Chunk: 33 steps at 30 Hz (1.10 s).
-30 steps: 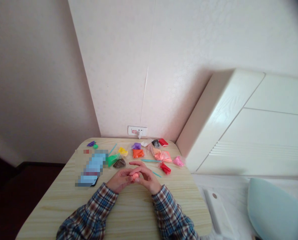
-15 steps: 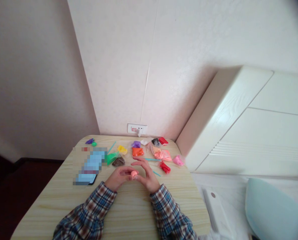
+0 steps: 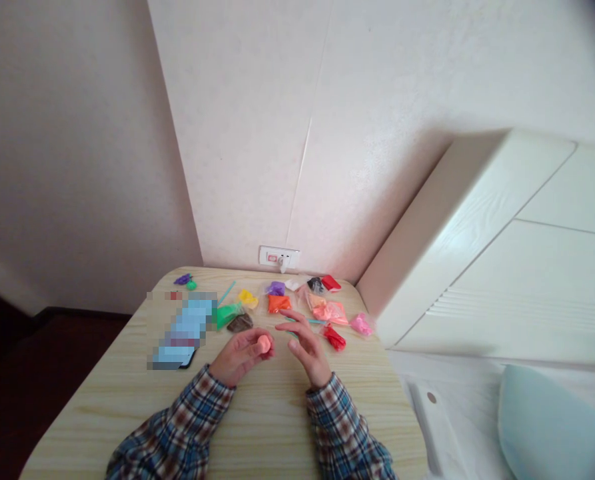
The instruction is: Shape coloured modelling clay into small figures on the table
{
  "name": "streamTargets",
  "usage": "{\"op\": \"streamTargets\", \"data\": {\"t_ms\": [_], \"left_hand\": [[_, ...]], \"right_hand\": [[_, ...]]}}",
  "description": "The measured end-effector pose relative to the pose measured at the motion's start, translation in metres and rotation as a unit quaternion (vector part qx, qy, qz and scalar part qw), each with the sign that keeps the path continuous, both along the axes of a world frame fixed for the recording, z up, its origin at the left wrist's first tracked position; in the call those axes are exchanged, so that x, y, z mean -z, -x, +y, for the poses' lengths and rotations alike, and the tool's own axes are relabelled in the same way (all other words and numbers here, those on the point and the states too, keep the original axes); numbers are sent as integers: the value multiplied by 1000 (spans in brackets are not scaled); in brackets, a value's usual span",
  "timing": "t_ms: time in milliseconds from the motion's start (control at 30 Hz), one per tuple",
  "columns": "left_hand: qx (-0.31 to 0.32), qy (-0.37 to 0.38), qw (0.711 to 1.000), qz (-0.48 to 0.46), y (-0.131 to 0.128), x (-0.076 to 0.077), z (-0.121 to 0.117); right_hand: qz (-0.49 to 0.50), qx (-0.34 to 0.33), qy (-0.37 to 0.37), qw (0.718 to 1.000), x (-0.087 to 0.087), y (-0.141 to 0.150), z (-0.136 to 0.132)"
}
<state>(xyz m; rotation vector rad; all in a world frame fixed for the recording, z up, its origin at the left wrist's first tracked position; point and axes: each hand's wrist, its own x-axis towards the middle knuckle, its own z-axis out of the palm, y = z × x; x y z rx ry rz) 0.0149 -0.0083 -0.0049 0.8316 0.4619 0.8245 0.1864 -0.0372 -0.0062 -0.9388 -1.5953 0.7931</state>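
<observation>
The left hand (image 3: pixel 233 360) grasps a small coral lump (image 3: pixel 264 343) between thumb and curled fingers, just below the centre of the frame. Beside it, the right hand (image 3: pixel 313 352) is released, its fingers spread and apart from the lump. The lump looks like modelling clay, probably very light, soft and easily dented rather than slippery; a gentle pinch on its opposite sides, with the pads of thumb and forefinger, should hold it without flattening it. Beyond the hands, on the wooden table (image 3: pixel 262 427), a brown packet (image 3: pixel 240 323) and a red packet (image 3: pixel 334 337) lie nearest, with an orange packet (image 3: pixel 278 304) farther up. Their wrappers look thin and crinkly, likely best lifted by a loose edge so the contents are not squashed.
</observation>
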Motion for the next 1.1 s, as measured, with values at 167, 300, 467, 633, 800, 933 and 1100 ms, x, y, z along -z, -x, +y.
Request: {"op": "streamTargets", "data": {"t_ms": [167,300,467,633,800,933,1100], "left_hand": [[-3,-19,999,-25,0,0,0],[-7,-25,1000,8,-1,5,1],[7,-10,1000,26,-3,11,2],[29,-40,999,-2,-8,13,0],[46,-2,998,-39,-9,12,-2],[60,29,997,-50,-8,12,-3],[54,3,998,-40,-10,12,-5]], "right_hand": [[-17,2,-3,1000,-2,0,-2],[-31,3,-7,999,-3,1,-4],[-82,-25,-44,995,-10,7,-8],[-142,5,-83,986,-13,14,-11],[-150,36,-120,981,-14,13,-12],[-136,49,-140,980,-16,12,-13],[-143,31,-135,980,-14,14,-14]]}}
